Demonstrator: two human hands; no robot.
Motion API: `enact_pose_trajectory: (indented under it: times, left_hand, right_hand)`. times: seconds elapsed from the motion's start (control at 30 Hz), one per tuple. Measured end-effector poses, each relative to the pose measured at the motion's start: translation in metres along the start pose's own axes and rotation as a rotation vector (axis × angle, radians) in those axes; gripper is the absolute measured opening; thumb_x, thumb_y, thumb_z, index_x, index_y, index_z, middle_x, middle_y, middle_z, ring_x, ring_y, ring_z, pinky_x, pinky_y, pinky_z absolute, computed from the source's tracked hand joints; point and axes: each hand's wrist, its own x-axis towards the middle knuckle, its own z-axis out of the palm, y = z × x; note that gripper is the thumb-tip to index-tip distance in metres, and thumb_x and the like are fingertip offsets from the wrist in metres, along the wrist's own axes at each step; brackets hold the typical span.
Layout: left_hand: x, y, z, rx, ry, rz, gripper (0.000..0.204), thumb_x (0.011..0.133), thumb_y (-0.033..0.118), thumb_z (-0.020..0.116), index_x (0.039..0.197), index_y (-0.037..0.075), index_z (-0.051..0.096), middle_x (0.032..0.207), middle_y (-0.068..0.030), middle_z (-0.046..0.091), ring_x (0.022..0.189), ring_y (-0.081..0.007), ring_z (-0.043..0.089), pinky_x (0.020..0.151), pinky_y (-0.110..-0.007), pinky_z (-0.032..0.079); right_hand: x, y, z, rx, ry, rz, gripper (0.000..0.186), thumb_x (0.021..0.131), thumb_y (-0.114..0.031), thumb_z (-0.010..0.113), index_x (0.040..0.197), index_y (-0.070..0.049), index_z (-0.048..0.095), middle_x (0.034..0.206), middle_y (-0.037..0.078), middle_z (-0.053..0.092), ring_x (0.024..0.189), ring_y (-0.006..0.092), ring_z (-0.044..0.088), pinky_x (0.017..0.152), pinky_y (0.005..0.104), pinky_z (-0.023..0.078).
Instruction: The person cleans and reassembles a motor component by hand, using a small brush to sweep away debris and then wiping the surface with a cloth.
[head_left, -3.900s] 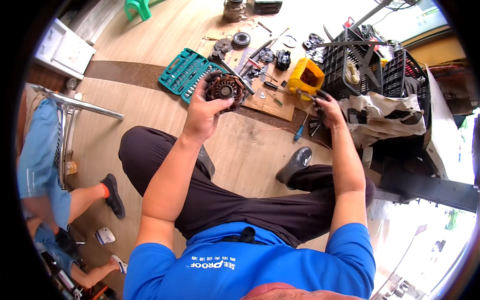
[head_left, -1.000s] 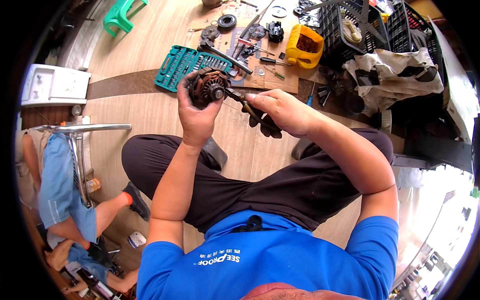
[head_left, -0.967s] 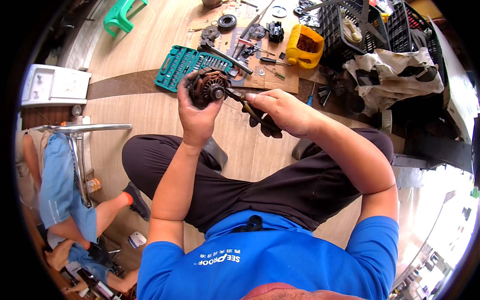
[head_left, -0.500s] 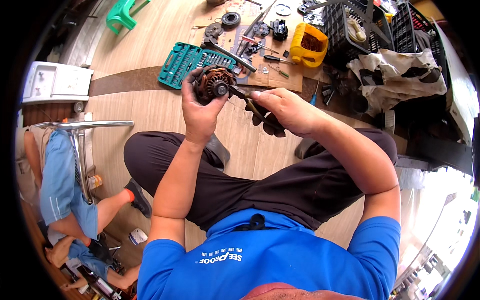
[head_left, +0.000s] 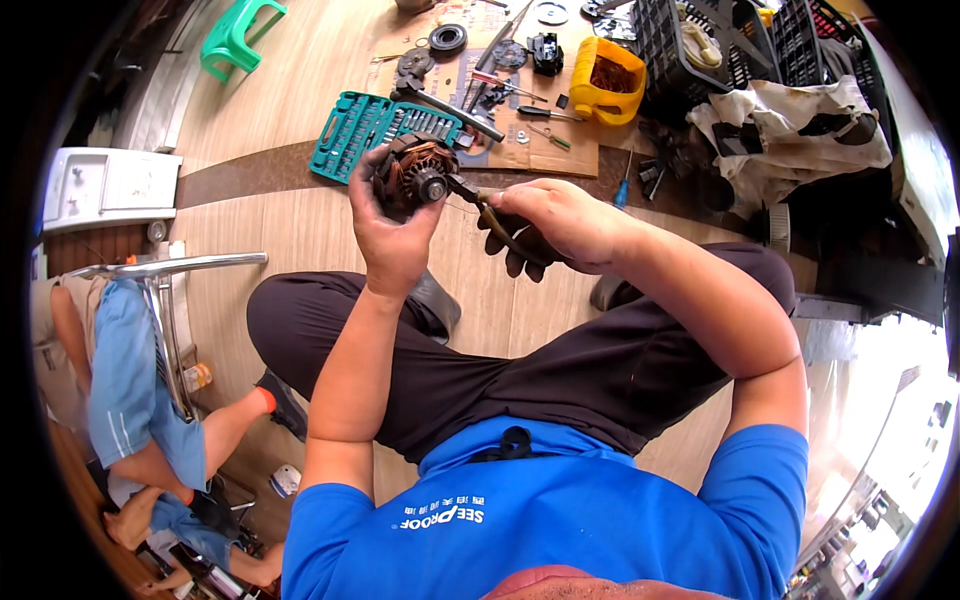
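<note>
My left hand (head_left: pixel 390 240) is closed around a round motor part (head_left: pixel 408 165) with copper windings and a metal shaft end facing me. The thumb lies along its lower right side, and most of the fingers are hidden behind it. In my right hand (head_left: pixel 565 222) is a pair of pliers (head_left: pixel 465 188), gripped by the olive-coloured handles. The pliers' jaws reach the right side of the motor part, near the shaft; I cannot tell whether they bite on a wire. My right fingers look blackened.
Beyond my hands lie a green socket set case (head_left: pixel 345 135) and a cardboard sheet (head_left: pixel 580 155) with screwdrivers and motor parts. A yellow cut-open jug (head_left: pixel 608 85) holds brownish strands. Black crates (head_left: pixel 690 80) stand right, a green stool (head_left: pixel 235 45) far left. Another person (head_left: pixel 135 370) is at left.
Both hands, with the motor part and pliers, have shifted slightly left in the picture. The jaws still reach the part's right side. My view has shifted slightly.
</note>
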Motion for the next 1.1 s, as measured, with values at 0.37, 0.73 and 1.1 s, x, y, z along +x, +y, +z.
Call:
enact_pose_trajectory:
  times: [0.37,0.73,1.1]
  left_hand:
    - [0.002,-0.001,0.002,-0.003,0.044,-0.036,0.067,0.078,-0.01,0.07,0.133,0.001,0.034,0.123,-0.0133,0.054,0.111,-0.0203,0.058,0.096,-0.032,0.048]
    - [0.018,0.004,-0.022,-0.668,-0.099,-0.399,0.056,0.076,-0.01,0.058,0.129,0.002,0.042,0.117,-0.0179,0.059,0.105,-0.0301,0.064,0.09,-0.042,0.055]
    - [0.011,0.014,-0.029,-0.792,-0.454,-0.561,0.08,0.059,0.002,0.067,0.134,-0.003,0.039,0.115,-0.0162,0.059,0.104,-0.0238,0.064,0.089,-0.034,0.055]
  right_hand:
    - [0.01,0.008,-0.008,0.059,-0.11,-0.009,0.037,0.102,-0.034,0.04,0.106,-0.001,0.057,0.084,0.012,0.066,0.062,0.0201,0.063,0.051,0.031,0.05]
    - [0.007,0.0,-0.024,0.344,-0.281,-0.22,0.031,0.1,-0.016,0.046,0.127,-0.001,0.049,0.107,0.018,0.066,0.085,0.0291,0.069,0.069,0.0375,0.059]
    - [0.005,-0.004,-0.027,-0.078,0.11,-0.341,0.02,0.1,-0.022,0.052,0.106,-0.004,0.06,0.083,0.0,0.061,0.058,0.0037,0.044,0.048,0.0207,0.034]
